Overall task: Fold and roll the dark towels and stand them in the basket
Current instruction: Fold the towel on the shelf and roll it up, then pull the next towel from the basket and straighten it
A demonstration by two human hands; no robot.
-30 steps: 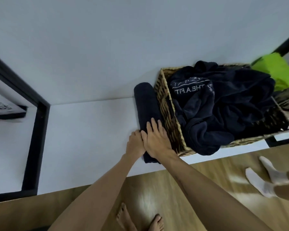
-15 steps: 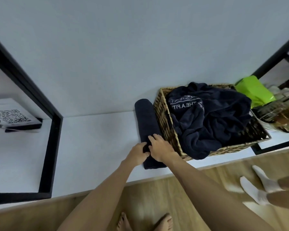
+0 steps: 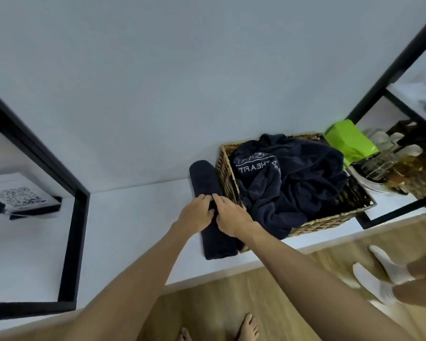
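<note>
Beside the wicker basket (image 3: 228,179), left hand (image 3: 196,214) and right hand (image 3: 229,215) both grip the folded towel (image 3: 203,178); heaped towels (image 3: 293,183) inside read "THE ART" inverted.

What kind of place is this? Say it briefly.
Probably a spa or gym linen area: a wicker basket heaped with dark towels, a white shelf in black framing, glasses beside it.

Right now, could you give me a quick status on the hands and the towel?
Left hand and right hand both grip the folded towel on the shelf. Basket alongside, crammed with loose towels.
</note>
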